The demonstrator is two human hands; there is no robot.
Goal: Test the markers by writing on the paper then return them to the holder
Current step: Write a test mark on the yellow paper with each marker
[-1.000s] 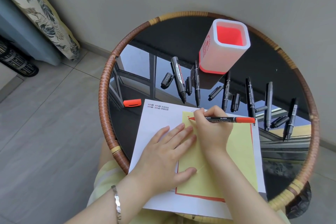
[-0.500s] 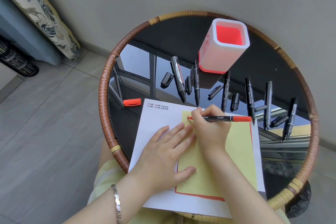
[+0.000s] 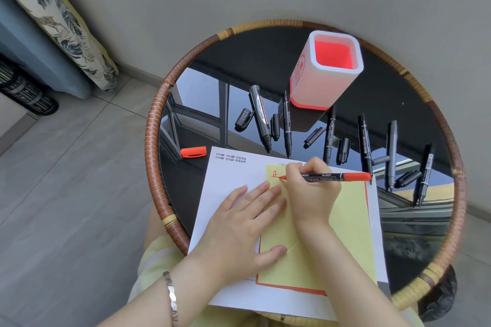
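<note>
My right hand (image 3: 310,194) grips a red-tipped marker (image 3: 337,176), its nib touching the yellow paper (image 3: 345,233) beside a red written character (image 3: 275,174). My left hand (image 3: 239,231) lies flat, fingers spread, pressing the yellow paper's left edge onto the white sheet (image 3: 225,188) beneath. The white holder with a red inside (image 3: 326,71) stands upright at the back of the table and holds nothing that I can see. Several black markers (image 3: 261,119) and loose black caps (image 3: 243,119) lie in a row between holder and paper. A red cap (image 3: 193,152) lies left of the sheet.
The round table has a dark reflective glass top (image 3: 398,103) and a wicker rim (image 3: 151,141). A wall rises right behind it. A patterned curtain (image 3: 61,24) hangs at the far left over the tiled floor (image 3: 66,194).
The marker's nib has shifted slightly while writing, and the red character on the yellow paper now shows clearly. My left hand has stayed in place.
</note>
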